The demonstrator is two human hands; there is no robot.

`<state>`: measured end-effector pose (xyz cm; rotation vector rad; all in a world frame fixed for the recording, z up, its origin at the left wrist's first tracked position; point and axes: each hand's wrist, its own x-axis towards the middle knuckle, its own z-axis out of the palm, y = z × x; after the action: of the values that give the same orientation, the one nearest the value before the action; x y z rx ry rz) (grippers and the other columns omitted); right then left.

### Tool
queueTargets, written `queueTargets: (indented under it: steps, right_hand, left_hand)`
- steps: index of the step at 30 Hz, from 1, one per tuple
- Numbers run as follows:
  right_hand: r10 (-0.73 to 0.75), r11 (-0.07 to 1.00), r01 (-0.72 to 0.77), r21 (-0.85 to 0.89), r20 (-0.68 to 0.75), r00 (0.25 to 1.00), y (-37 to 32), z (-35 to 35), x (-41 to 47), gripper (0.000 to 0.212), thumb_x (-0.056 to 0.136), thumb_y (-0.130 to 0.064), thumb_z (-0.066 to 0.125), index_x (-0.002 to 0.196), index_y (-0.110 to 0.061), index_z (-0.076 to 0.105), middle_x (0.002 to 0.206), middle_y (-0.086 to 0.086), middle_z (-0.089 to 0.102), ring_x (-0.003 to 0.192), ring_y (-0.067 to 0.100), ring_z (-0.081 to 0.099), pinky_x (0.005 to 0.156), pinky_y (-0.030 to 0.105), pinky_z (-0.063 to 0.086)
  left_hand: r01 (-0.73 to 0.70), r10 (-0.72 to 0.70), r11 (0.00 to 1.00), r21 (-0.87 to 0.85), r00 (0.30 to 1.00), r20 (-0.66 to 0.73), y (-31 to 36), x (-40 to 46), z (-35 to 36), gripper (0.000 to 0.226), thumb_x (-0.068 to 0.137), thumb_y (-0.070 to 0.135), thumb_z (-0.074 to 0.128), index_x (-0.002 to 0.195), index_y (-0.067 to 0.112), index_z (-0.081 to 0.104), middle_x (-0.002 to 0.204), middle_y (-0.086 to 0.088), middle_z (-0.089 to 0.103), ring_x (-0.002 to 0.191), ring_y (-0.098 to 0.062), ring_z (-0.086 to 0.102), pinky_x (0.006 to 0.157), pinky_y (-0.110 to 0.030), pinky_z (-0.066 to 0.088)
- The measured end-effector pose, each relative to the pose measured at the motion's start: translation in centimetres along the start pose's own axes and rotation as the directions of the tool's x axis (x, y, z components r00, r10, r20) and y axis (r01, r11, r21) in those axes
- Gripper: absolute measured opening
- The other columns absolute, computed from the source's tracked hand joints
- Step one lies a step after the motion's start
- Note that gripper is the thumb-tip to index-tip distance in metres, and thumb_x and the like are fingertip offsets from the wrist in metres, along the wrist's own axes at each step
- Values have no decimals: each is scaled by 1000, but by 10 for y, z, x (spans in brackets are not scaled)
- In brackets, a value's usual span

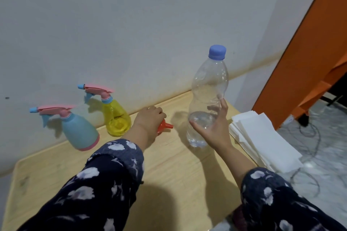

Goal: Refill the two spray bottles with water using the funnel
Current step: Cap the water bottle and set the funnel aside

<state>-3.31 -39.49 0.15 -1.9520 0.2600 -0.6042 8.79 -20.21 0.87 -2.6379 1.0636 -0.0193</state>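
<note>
Two spray bottles stand by the wall, both with pink trigger heads on: a light blue one [79, 131] at the left and a clear yellow one [116, 118] beside it. My left hand [148, 120] grips a red funnel [164, 126] that lies on the table, its spout pointing right. A clear water bottle [206, 97] with a blue cap stands upright, holding water only in its lower part. My right hand [214, 127] is spread around the bottle's lower right side, fingers straight, thumb at its front.
The wooden table [169, 170] has its right edge near a stack of white paper towels [262, 137]. A white wall runs just behind the bottles. An orange panel [308, 52] stands at the right, with cables on the floor below.
</note>
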Motion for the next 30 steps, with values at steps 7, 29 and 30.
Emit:
queueTargets:
  steps: [7,29,30]
  right_hand:
    - [20,1000,-20,1,-45,999,2,-6,49,107,63,-34,87,140,-39,13,114,0,50,105,11,54,91,21,43]
    - [-83,982,51,182,172,982,77,10,232,104,63,-24,84,139,-40,14,117,4,47,109,21,57,94,38,52]
    - [-86,980,50,194,181,980,78,11,234,104,63,-24,83,139,-40,14,118,4,47,109,20,56,94,40,53]
  left_hand:
    - [303,-598,441,-844,801,-25,12,25,-5,77,66,40,83,134,22,50,127,4,52,115,-19,51,94,-33,45]
    - [352,-822,202,-914,568,37,100,165,50,69,75,41,78,134,23,49,133,7,51,112,-17,55,101,-39,43]
    - [369,-821,217,-904,570,35,100,164,51,69,75,40,78,135,22,49,133,5,51,113,-19,55,102,-35,39]
